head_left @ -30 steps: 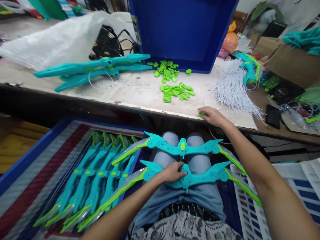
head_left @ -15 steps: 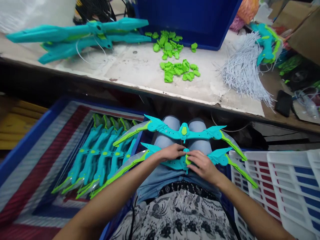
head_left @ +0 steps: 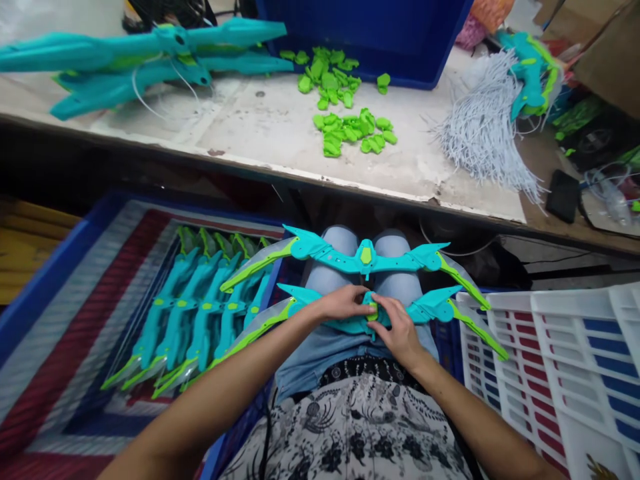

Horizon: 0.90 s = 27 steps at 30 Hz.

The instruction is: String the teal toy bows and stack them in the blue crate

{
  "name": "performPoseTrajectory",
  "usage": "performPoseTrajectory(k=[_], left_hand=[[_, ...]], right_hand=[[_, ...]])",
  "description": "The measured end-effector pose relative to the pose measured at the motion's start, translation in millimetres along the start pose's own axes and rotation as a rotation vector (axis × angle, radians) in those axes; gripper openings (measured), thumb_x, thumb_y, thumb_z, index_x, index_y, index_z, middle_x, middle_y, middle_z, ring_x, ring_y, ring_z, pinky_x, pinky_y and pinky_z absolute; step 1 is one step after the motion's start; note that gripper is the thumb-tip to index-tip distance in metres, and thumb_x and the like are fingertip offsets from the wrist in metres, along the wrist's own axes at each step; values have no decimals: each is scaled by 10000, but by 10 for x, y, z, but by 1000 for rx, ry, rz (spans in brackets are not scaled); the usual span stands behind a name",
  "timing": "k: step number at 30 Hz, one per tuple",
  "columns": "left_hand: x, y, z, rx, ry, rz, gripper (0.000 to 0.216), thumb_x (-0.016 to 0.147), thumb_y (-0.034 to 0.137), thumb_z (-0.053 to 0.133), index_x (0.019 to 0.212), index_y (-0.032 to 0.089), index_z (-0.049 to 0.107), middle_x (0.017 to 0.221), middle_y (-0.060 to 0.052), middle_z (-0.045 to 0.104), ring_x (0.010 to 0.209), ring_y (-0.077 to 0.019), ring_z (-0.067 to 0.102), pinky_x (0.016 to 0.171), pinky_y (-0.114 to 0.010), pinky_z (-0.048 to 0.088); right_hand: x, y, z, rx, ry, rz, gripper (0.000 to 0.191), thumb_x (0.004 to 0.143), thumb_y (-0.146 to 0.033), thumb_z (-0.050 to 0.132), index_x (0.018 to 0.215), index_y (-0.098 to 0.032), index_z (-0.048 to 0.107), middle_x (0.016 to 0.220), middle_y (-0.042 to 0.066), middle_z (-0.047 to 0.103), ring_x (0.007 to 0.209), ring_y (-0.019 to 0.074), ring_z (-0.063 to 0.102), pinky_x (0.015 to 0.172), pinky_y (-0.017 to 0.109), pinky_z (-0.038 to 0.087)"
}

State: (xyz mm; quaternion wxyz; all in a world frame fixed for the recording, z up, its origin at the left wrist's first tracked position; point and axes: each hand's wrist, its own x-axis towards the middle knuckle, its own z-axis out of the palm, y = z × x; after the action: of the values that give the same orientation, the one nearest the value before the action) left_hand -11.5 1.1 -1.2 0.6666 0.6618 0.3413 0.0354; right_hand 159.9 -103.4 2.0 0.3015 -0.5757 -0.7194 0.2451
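Two teal toy bows with lime-green tips lie across my lap. At the middle of the nearer toy bow (head_left: 431,307) sits a small green plastic cap (head_left: 372,311). My left hand (head_left: 346,303) is closed at this centre, its thumb against the cap. From the other side, my right hand (head_left: 397,328) curls its finger and thumb around the cap; parts of the bow's grip are hidden under both hands. The farther toy bow (head_left: 334,257) rests over my knees with a green cap in its centre, and neither hand touches it.
Loose green caps (head_left: 350,127) lie in heaps on the worktable (head_left: 240,137), before a blue bin (head_left: 360,40). More bows lie at the table's left and in a blue crate (head_left: 60,267). White strings (head_left: 480,127) hang over bows at right. A white basket (head_left: 555,347) stands beside me.
My right fingers have shifted from lying over the cap to a grip around its edges. My left thumb has come onto the cap. The whole view has moved slightly.
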Motion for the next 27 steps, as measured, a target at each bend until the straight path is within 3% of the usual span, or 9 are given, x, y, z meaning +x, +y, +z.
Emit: performPoseTrajectory(k=[5, 8, 14, 18, 24, 27], left_hand=[[7, 23, 87, -7, 66, -47, 543, 701, 547, 609, 990, 88, 604, 675, 29, 460, 635, -135, 417, 552, -240, 317], [-9, 37, 80, -43, 60, -69, 507, 693, 510, 626, 988, 98, 603, 690, 25, 489, 654, -139, 437, 567, -239, 337], [-31, 11, 20, -194, -110, -68, 609, 636, 428, 716, 1142, 126, 561, 736, 30, 542, 658, -131, 463, 584, -235, 360], [-27, 16, 19, -146, -91, -60, 580, 650, 384, 702, 1142, 114, 554, 666, 57, 475, 609, -113, 411, 554, -229, 334], [-49, 91, -18, -102, -112, -45, 559, 664, 390, 694, 1115, 95, 546, 625, 74, 396, 584, -100, 346, 526, -221, 302], [-53, 112, -33, -75, -133, -23, 509, 671, 431, 691, 1042, 103, 572, 626, 68, 393, 596, -106, 352, 532, -226, 300]], right_hand=[[81, 24, -20, 0, -109, 158, 468, 748, -245, 716, 1189, -190, 569, 1129, 108, 661, 1033, 263, 625, 874, 417, 534], [83, 51, -58, -3, -114, 67, 405, 767, -260, 704, 1151, -198, 592, 1131, 105, 666, 1050, 256, 623, 894, 408, 527], [19, 86, -131, -43, -67, -42, 199, 893, -296, 556, 1048, -202, 638, 1153, 110, 667, 1049, 220, 638, 878, 364, 530], [-23, 46, -123, -187, -99, -129, 319, 874, -359, 589, 1139, -184, 612, 1230, 150, 623, 1073, 262, 619, 870, 417, 519], [-57, -3, -42, -263, 1, -152, 348, 882, -321, 570, 1196, -172, 595, 1206, 157, 604, 1084, 258, 585, 871, 418, 512], [-21, -5, -67, -257, -68, -152, 368, 879, -322, 568, 1220, -187, 592, 1210, 154, 584, 1076, 259, 583, 854, 411, 521]])
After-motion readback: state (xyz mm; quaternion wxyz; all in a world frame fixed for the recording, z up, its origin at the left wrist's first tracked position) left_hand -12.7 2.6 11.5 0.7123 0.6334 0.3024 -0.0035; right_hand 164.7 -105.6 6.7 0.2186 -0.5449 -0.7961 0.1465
